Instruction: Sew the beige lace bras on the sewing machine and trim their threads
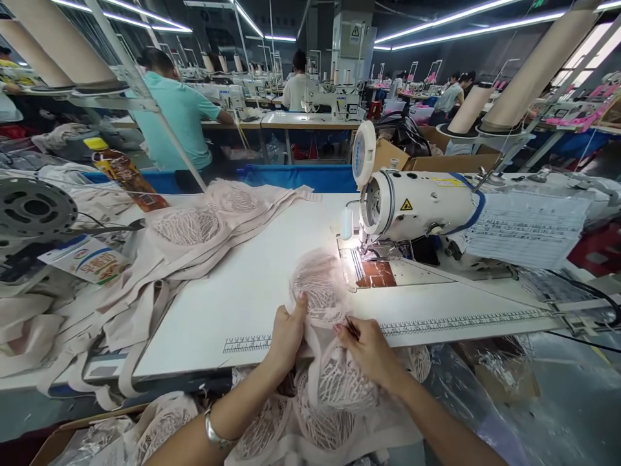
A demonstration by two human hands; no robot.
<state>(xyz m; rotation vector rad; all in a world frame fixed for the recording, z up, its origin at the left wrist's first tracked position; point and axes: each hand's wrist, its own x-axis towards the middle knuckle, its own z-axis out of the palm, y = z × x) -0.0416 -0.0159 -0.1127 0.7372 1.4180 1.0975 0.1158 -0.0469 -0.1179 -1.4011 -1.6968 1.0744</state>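
My left hand (287, 331) pinches the pale lace garment (320, 294) at the near edge of the white table (233, 291), thumb on top. My right hand (371, 353) grips the same piece just to the right, a small dark tool (352, 327) between its fingers. Just beyond stands the lit sewing machine (417, 204); more lace pieces (194, 226) are heaped far left.

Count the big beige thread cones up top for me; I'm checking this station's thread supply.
4: two cones at upper left, two at upper right. Smaller cones at far machines may go uncounted.
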